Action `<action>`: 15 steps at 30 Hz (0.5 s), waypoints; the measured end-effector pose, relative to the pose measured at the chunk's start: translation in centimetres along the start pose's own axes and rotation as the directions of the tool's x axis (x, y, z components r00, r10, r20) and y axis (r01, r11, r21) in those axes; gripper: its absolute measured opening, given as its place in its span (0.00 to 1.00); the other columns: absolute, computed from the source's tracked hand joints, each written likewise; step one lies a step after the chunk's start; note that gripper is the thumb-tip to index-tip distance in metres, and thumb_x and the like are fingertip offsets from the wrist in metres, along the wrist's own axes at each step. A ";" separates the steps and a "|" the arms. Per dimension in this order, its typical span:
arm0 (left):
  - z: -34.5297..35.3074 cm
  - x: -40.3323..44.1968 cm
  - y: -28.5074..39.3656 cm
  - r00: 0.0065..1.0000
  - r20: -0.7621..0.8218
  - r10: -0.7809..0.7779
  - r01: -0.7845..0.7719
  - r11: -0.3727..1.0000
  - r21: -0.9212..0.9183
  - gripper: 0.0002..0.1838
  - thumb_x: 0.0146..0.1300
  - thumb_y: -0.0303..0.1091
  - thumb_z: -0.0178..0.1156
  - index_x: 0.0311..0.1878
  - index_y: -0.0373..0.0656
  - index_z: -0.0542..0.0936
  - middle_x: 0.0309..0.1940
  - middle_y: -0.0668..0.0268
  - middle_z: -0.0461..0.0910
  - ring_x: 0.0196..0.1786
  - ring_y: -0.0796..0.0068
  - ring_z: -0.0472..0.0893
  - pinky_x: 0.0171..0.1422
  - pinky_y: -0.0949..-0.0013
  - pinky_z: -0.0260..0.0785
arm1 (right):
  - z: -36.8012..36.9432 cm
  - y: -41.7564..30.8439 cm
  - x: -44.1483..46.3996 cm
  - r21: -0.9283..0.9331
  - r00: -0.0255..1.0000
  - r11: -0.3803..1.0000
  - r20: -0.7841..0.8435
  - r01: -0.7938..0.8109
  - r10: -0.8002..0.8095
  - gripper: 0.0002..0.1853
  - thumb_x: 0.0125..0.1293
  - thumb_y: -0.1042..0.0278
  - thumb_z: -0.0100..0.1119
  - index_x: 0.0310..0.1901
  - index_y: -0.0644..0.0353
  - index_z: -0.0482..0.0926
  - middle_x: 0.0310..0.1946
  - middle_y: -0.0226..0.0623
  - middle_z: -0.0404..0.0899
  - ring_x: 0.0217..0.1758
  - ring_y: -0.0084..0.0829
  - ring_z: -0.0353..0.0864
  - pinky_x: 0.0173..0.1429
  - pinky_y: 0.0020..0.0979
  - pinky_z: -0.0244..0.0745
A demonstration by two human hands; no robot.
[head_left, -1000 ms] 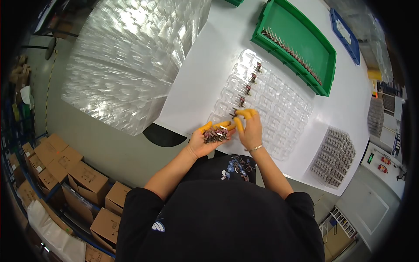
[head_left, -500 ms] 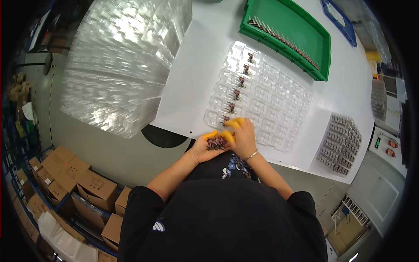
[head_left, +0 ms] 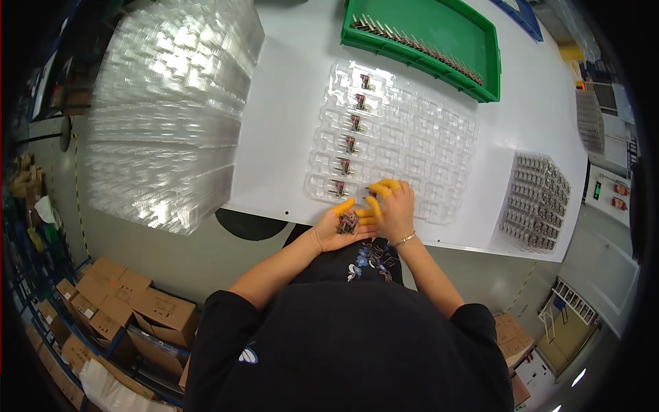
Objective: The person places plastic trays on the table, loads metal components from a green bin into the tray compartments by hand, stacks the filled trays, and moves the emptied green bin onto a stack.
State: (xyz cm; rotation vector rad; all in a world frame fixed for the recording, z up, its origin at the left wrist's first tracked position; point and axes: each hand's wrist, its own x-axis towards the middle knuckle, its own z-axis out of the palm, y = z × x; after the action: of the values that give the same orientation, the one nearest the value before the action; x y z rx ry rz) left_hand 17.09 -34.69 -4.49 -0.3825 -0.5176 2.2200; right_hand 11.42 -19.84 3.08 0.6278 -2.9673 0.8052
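Note:
My left hand (head_left: pixel 331 235), with yellow finger covers, is cupped palm up at the table's front edge. It holds a small pile of dark-red components with metal pins (head_left: pixel 348 222). Just right of it, my right hand (head_left: pixel 397 214), also in yellow finger covers, pinches one small pinned component (head_left: pixel 371 194) between its fingertips, partly hidden. Both hands are close to the near edge of a clear plastic blister tray (head_left: pixel 419 161). Down the tray's left side runs a column of several seated components (head_left: pixel 350 144); the other pockets in view hold none.
A green bin (head_left: pixel 446 31) with a row of pinned components stands behind the tray. Tall stacks of clear trays (head_left: pixel 171 117) fill the table's left side. At right sits a stack of filled trays (head_left: pixel 535 206). Cardboard boxes (head_left: pixel 165 312) are on shelving at lower left.
My right hand has moved away from the column's nearest component, a little to the right, and now holds a component above the tray's near edge. The whole view has shifted slightly.

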 end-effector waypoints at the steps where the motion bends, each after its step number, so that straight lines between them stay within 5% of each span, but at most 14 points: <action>1: -0.6 0.2 0.1 0.996 0.091 0.008 -0.004 0.999 -0.046 0.31 0.74 0.50 0.42 0.64 0.28 0.68 0.62 0.43 0.72 0.65 0.49 0.72 0.73 0.53 0.61 | -0.2 -0.5 0.1 0.032 1.000 0.999 0.000 -0.010 0.010 0.05 0.58 0.65 0.62 0.37 0.49 0.82 0.35 0.26 0.79 0.42 0.34 0.73 0.55 0.37 0.63; 6: -0.9 1.7 0.0 0.984 0.176 0.028 -0.002 0.989 -0.148 0.33 0.74 0.54 0.42 0.62 0.29 0.70 0.59 0.45 0.74 0.63 0.50 0.74 0.72 0.54 0.61 | -0.9 -0.5 0.2 0.118 0.996 0.993 0.090 -0.019 0.009 0.07 0.58 0.64 0.62 0.38 0.50 0.83 0.36 0.26 0.79 0.44 0.34 0.73 0.57 0.38 0.62; 7: 0.2 1.8 0.1 0.984 0.177 0.029 -0.003 0.989 -0.146 0.33 0.74 0.54 0.42 0.62 0.29 0.70 0.59 0.45 0.74 0.63 0.50 0.74 0.72 0.54 0.61 | -0.8 0.5 0.8 0.012 0.999 1.000 0.054 -0.012 0.011 0.07 0.58 0.64 0.62 0.39 0.50 0.83 0.36 0.26 0.79 0.45 0.34 0.73 0.57 0.38 0.61; 11: 5.5 2.1 -0.3 0.946 -0.324 0.025 0.032 0.985 0.171 0.34 0.73 0.58 0.43 0.58 0.31 0.74 0.53 0.49 0.79 0.56 0.54 0.79 0.68 0.55 0.66 | 0.2 4.0 3.8 -0.173 0.996 0.984 -0.068 0.045 -0.058 0.07 0.57 0.69 0.61 0.38 0.52 0.83 0.37 0.29 0.80 0.46 0.35 0.74 0.57 0.38 0.63; 15: 4.2 2.6 0.6 0.980 -0.193 0.039 -0.016 0.993 0.120 0.34 0.73 0.59 0.44 0.57 0.32 0.74 0.53 0.49 0.79 0.56 0.55 0.79 0.66 0.57 0.67 | -1.6 0.3 3.6 -0.035 0.997 0.998 -0.068 0.047 -0.049 0.07 0.57 0.69 0.61 0.38 0.52 0.83 0.38 0.30 0.80 0.47 0.35 0.74 0.59 0.38 0.63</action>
State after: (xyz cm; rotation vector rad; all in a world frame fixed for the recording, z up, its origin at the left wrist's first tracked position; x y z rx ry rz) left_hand 13.27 -34.07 -1.36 -0.5408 -0.2766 2.1982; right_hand 7.87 -20.15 4.67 0.6531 -2.8862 0.7559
